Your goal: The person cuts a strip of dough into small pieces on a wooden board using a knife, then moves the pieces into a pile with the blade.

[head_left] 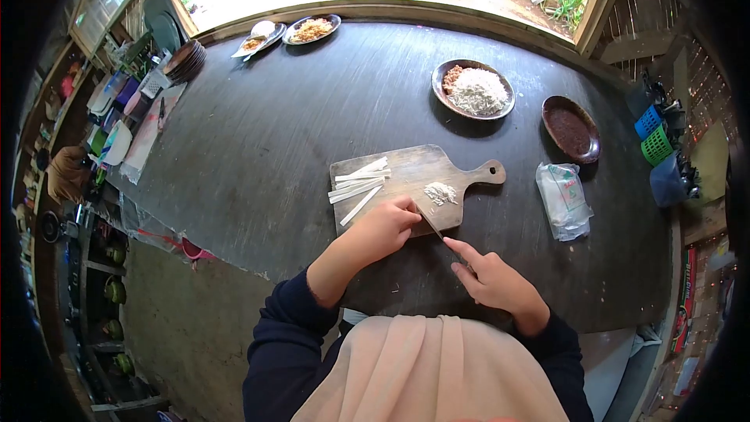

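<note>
chopping going on at the near edge of the desk [273, 125], roughly in the middle. the board [414, 168] lies there with its handle pointing at the right edge. long white strips [358, 181] are lined up on the board's left end, a couple poking over its edge, and a small pile [440, 192] of chopped white bits sits closer to the handle.

left hand [380, 230] is on the board's near edge, fingers [406, 205] curled in together and pressed down. can't tell if there's a bit of strip pinned under them, the knuckles hide it. right hand [494, 280] is wrapped around the knife [430, 221] handle with the index finger laid out straight along the back of the blade. the blade runs right past the left fingertips, basically touching distance.

my take on doing this bit well: that curled left hand is the right idea, so tuck the tips back and let the knuckles guide the flat of the blade. go for short rocking cuts with the tip low on the board. the cutting spot is very near the board's front edge, so i'd slide the work toward the middle so bits don't drop onto the desk.

other stuff: a plate [434, 82] of white shreds and a dark bowl [547, 109] toward the far right, and a plastic bag [564, 199] just right of the board.
</note>
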`<state>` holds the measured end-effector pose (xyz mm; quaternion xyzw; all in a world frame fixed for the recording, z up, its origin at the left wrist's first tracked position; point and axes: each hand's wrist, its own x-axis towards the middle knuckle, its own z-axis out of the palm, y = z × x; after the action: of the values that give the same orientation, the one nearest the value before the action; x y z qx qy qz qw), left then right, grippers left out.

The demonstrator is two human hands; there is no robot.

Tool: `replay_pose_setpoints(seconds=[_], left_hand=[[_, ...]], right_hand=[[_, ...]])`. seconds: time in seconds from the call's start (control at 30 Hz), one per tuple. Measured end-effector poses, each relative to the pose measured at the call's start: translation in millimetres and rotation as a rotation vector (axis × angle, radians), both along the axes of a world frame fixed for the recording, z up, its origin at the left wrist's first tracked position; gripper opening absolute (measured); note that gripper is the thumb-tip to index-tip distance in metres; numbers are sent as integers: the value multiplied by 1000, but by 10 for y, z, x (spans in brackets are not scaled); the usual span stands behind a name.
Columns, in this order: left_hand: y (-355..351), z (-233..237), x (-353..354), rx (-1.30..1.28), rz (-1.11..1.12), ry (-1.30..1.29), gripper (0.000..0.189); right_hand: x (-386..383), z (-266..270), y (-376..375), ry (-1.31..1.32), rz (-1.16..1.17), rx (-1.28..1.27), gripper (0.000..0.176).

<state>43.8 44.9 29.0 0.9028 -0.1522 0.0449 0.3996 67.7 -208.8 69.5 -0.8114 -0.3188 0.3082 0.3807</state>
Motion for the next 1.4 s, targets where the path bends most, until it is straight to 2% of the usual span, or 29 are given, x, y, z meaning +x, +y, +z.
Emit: replay_pose_setpoints(seconds=[0.03,0.57,0.77,0.93,1.03,1.27,1.4], left_hand=[[4,3,4,26,-5,10,20],[-22,64,-29,43,-10,52,20],[-26,57,-27,53,-12,38,19],[-40,63,-27,72,-8,35,20],[-30,53,-29,70,-3,29,20],[-27,36,-26,97,-12,21,19],[-28,42,-23,79,-6,35,19]], right_hand=[[-13,-14,-3,-73,4,43,43],[44,14,-135,13,4,24,41],[21,-63,-93,-75,-28,73,41],[7,44,-119,130,-75,0,41],[-2,-87,-133,25,-50,55,40],[-18,20,-110,97,-70,-4,41],[-21,-69,-126,-1,-54,46,42]])
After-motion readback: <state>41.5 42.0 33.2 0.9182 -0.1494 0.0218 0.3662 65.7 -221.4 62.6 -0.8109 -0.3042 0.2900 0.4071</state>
